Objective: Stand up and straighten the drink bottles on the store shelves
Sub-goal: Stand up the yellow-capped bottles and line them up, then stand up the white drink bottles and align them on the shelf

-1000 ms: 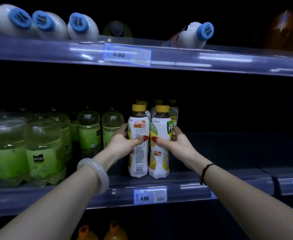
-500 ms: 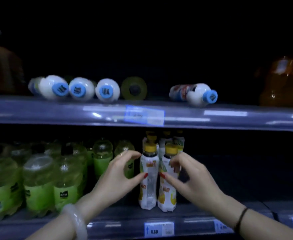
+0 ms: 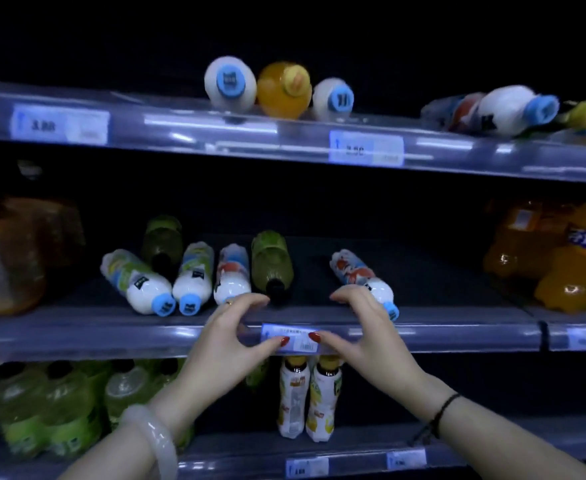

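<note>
Middle shelf (image 3: 77, 332), left to right: three white bottles with blue caps (image 3: 139, 284) lying flat, caps toward front; green bottle (image 3: 272, 263) lying flat, dark cap forward; gap; one more white bottle (image 3: 361, 277) lying flat, tilted.
Left hand (image 3: 229, 348): fingers curled open, empty, at shelf edge.
Right hand (image 3: 367, 336): open, empty, just before lone white bottle.
Lower shelf: two yellow-capped bottles (image 3: 307, 400) upright.

Top shelf, left price tag (image 3: 59, 124): 3.80, blurred
Top shelf, middle price tag (image 3: 366, 148): roughly 2.50, unclear
Other tags, bottle labels: unreadable
</note>
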### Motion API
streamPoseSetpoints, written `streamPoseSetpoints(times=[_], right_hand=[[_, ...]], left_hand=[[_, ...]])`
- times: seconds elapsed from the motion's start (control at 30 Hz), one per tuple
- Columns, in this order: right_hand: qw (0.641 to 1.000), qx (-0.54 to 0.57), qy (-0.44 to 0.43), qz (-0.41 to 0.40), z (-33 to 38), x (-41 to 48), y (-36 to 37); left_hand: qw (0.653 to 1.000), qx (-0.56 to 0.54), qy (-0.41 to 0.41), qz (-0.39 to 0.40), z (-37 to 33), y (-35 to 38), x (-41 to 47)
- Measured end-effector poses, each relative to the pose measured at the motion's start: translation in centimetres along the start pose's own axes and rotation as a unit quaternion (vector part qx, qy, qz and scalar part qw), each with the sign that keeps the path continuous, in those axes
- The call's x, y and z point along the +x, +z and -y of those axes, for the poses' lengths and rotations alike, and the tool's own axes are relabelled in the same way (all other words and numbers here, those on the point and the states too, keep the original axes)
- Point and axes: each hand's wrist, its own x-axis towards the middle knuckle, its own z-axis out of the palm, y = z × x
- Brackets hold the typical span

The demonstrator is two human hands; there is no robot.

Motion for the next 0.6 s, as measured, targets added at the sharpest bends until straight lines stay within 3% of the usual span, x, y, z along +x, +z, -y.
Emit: streamPoseSetpoints(times=[0.23,0.43,0.6], right_hand=[[0.990,-0.063,0.122,-0.023,-2.6,1.8,-2.7],[0.976,-0.081,0.201,-0.029,-4.4,2.1,-1.0],[0.961,-0.099,0.249,-0.070,-5.6,2.4,0.3]], left_hand=[[0.997,0.031,-0.059,-0.034,-0.1,-3.2,2.7],[0.974,0.221,-0.042,-0.014,2.5,-3.1,3.4],[0.964,0.261,-0.045,0.001,4.5,-2.2,3.7]])
